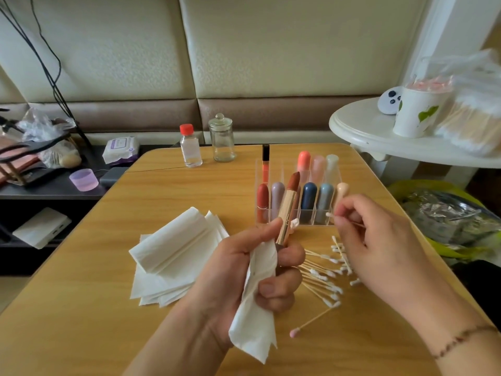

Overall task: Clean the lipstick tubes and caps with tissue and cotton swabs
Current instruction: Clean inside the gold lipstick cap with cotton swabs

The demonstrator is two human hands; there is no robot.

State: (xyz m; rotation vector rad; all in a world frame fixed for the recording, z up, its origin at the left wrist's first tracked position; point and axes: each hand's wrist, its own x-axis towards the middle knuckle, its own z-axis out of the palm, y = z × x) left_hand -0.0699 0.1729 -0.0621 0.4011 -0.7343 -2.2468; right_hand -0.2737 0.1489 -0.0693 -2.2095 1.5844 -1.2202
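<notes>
Bare wooden table (173, 185) behind hands; left hand (244, 270) grips uncapped lipstick (288, 207) plus tissue (257, 302), bullet projecting above thumb; right hand (379, 240) pinches cotton swab (329, 215).

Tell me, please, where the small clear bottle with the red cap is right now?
The small clear bottle with the red cap stands at the wooden table's far edge, left of centre, just left of the lidded glass jar.

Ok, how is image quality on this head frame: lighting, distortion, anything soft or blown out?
Head view: soft, even daylight, shadows faint on the wooden table; wide-angle bending shows at the edges, with the sofa back curving; the plastic bag at upper right is washed out and blurred; the lipstick and cotton swab in the hands are reasonably sharp.
</notes>
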